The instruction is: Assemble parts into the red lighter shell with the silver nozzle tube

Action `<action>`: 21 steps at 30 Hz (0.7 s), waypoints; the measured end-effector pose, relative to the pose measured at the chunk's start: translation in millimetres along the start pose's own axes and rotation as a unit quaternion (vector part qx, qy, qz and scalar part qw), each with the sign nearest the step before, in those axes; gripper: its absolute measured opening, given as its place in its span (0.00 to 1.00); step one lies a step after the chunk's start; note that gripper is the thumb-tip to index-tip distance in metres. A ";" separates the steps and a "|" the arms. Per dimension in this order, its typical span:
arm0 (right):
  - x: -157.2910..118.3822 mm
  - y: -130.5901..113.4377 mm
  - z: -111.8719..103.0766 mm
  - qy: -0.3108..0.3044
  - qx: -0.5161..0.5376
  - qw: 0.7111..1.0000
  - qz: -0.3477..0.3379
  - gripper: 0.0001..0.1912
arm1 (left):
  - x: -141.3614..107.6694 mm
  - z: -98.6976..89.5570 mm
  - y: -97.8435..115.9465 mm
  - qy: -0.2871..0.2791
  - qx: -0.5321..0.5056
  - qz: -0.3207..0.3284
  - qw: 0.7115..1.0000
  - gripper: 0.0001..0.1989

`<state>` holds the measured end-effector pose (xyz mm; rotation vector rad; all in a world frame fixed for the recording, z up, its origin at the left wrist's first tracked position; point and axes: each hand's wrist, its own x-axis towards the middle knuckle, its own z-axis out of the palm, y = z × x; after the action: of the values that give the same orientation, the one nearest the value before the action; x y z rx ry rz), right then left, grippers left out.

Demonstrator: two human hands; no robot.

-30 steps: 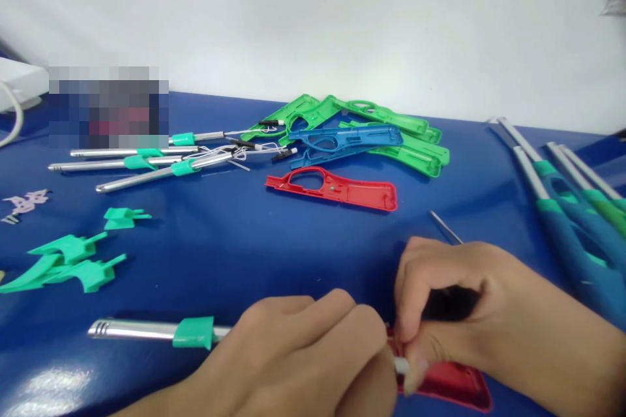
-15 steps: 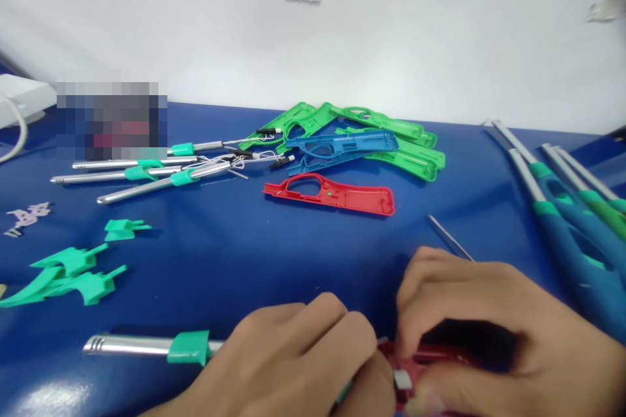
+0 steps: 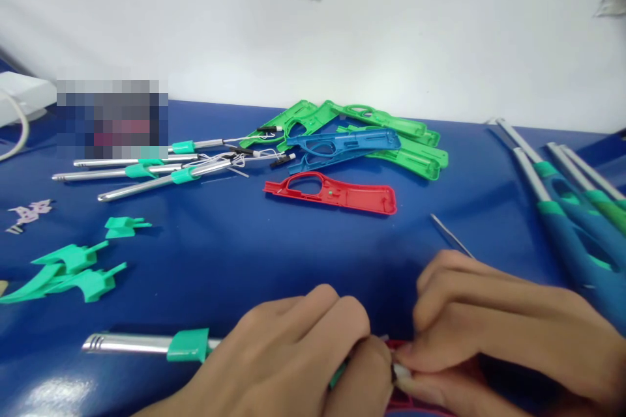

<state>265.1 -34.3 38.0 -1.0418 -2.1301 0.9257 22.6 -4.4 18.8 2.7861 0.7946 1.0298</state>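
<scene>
Metal tube (image 3: 130,343), green collar (image 3: 189,345) fitted, lies toward the near edge of the bench (image 3: 254,254); left hand (image 3: 298,355) curls over its end, grip hidden. Right hand (image 3: 489,332) pinches a white tip (image 3: 402,373) at a red shell (image 3: 402,399); another red half (image 3: 364,199) lies unjoined.

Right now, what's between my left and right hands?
In the head view: a small white part at the fingertips of your right hand, and part of a red shell.

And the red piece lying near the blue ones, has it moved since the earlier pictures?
No, in no direction: judged against the blue pieces, the red piece keeps its place in front of them.
</scene>
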 end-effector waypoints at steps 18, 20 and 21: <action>1.6 -0.2 -7.9 -0.055 -0.060 0.997 0.000 0.08 | -11.9 -2.8 -2.9 -0.009 0.039 0.025 0.999 0.13; 1.2 -1.4 -8.1 -0.067 -0.054 0.996 0.003 0.09 | -16.4 -2.1 -0.1 -0.005 0.049 -0.004 0.999 0.13; 0.5 -1.9 -7.9 -0.071 -0.052 0.996 0.007 0.09 | -17.5 -1.9 0.7 -0.002 0.044 -0.008 0.999 0.12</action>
<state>269.9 -32.1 44.3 -1.0714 -2.3134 0.9283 10.5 -13.8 10.2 2.8471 0.8816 1.0097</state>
